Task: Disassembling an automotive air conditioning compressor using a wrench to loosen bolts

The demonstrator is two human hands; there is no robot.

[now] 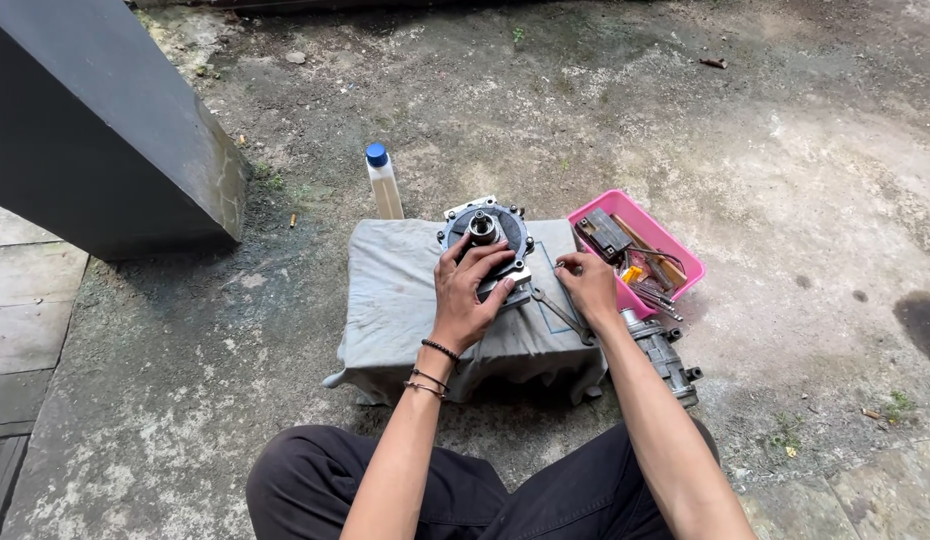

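Fingers: left hand (467,290) spread flat on round metal housing (485,232) | right hand (588,283) curled, contents unclear | wrench (558,312) between.

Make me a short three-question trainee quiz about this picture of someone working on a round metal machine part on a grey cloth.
1. True or false: the left hand rests on the round dark metal machine part on the grey cloth.
2. Which container sits beside the right hand? A. blue bucket B. pink plastic tray of tools C. cardboard box
3. What colour is the cap of the pale plastic bottle standing behind the cloth?

Key: 1 true. 2 B. 3 blue.
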